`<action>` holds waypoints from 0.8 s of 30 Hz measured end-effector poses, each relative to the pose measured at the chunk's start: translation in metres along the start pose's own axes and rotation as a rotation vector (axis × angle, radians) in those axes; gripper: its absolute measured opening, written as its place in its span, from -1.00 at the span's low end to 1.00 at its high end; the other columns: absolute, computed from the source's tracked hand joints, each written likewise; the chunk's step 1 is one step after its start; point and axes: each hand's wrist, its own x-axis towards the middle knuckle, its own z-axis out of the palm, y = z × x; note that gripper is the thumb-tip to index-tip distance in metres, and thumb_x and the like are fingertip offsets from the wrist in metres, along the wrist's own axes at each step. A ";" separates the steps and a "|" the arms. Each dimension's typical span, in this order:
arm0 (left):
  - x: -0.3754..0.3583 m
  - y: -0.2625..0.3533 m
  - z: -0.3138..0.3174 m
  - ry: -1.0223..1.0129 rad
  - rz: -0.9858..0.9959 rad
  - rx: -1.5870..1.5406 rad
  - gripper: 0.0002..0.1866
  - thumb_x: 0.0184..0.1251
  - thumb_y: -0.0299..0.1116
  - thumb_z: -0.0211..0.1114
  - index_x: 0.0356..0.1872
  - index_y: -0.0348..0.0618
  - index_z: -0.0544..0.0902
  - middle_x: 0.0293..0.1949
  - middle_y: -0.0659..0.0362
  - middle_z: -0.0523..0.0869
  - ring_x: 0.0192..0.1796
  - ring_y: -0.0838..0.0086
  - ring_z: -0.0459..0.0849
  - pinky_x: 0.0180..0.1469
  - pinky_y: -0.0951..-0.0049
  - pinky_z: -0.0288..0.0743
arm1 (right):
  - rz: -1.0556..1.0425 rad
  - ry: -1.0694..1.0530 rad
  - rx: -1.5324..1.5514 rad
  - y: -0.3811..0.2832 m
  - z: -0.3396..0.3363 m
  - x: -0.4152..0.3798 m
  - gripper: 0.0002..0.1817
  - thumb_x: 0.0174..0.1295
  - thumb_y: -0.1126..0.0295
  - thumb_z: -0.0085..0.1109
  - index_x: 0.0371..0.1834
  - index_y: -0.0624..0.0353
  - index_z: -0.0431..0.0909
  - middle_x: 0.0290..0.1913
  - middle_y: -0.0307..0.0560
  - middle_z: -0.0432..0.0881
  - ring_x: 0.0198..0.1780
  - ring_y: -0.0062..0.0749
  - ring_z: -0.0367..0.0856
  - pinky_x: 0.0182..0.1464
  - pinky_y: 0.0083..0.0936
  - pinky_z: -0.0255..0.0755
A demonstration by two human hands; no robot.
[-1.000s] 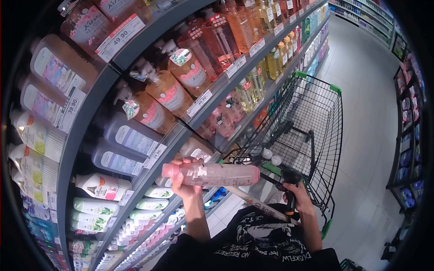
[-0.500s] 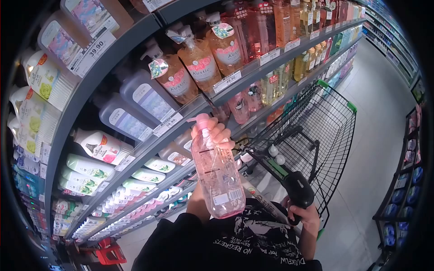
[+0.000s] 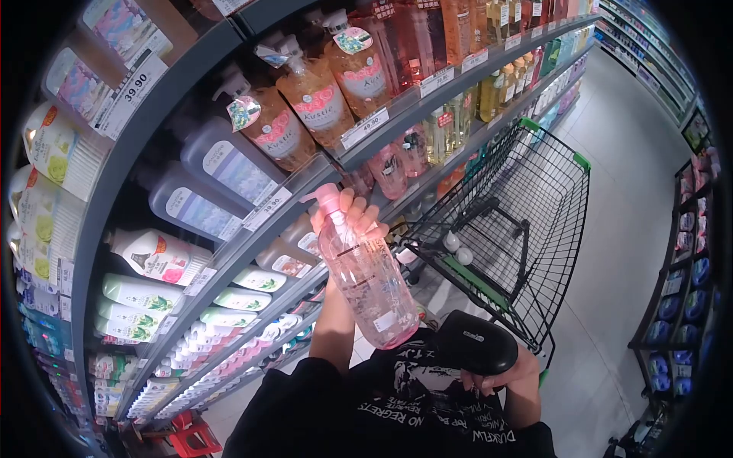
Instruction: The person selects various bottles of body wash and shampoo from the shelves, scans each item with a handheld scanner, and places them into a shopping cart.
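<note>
In the head view my left hand [image 3: 356, 217] is wrapped round the neck of a clear pink pump bottle [image 3: 372, 290]. The bottle leans, its pink pump head up and its base over my shirt. A small white label shows near the bottom. My right hand [image 3: 510, 379] grips a black handheld barcode scanner [image 3: 475, 342] in front of my chest, to the right of the bottle's base; the fingers are partly hidden beneath it. Scanner and bottle are close together, apparently not touching.
Shelves [image 3: 301, 179] packed with pump bottles, including amber Kustie bottles [image 3: 317, 107], run along the left. A black wire shopping cart [image 3: 561, 267] with green trim stands ahead right. Another rack [image 3: 679, 290] lines the right side, and something red [image 3: 192, 435] sits low at left.
The scanner has swung left and up toward the bottle's base, its top now facing me. The bottle has tilted more, its base shifting right. The view has turned slightly, moving the shelves left.
</note>
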 end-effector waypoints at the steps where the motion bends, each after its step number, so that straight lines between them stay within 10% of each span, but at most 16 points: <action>1: -0.001 0.001 0.000 0.012 0.006 0.014 -0.68 0.37 -0.04 0.11 -0.26 -0.09 0.38 -0.42 0.26 0.41 -0.33 0.50 0.35 -0.24 0.39 0.29 | -0.080 0.009 -0.005 0.004 -0.005 -0.001 -0.24 0.02 0.51 0.42 0.30 0.39 0.24 -0.26 0.11 0.68 -0.50 -0.46 0.64 -0.54 -0.55 0.51; 5: -0.002 0.002 -0.003 0.073 0.011 0.055 -0.67 0.29 -0.05 0.17 -0.24 -0.11 0.40 -0.40 0.23 0.47 -0.32 0.44 0.39 -0.22 0.32 0.33 | -0.291 0.176 0.047 0.010 -0.031 -0.011 -0.40 0.12 0.48 0.26 0.19 0.55 0.27 -0.30 0.32 0.61 -0.62 -0.38 0.57 -0.60 -0.56 0.44; 14: 0.057 -0.012 -0.002 0.220 -0.024 0.639 -0.67 0.11 -0.26 0.32 -0.17 -0.22 0.51 -0.27 0.04 0.62 -0.13 0.20 0.63 0.00 0.24 0.48 | -0.388 0.703 0.197 0.053 -0.066 -0.029 -0.66 0.18 0.38 0.25 -0.07 0.36 0.46 -0.34 0.10 0.60 -0.64 -0.46 0.49 -0.64 -0.61 0.34; 24: 0.109 -0.152 -0.106 0.296 -0.192 1.344 -0.68 0.05 -0.64 0.46 -0.14 -0.26 0.62 -0.11 0.16 0.69 -0.10 0.56 0.64 0.00 0.52 0.51 | -0.321 0.765 0.297 0.055 -0.074 -0.029 -0.65 0.16 0.36 0.33 -0.08 0.29 0.45 -0.36 0.00 0.61 -0.58 -0.48 0.54 -0.57 -0.61 0.41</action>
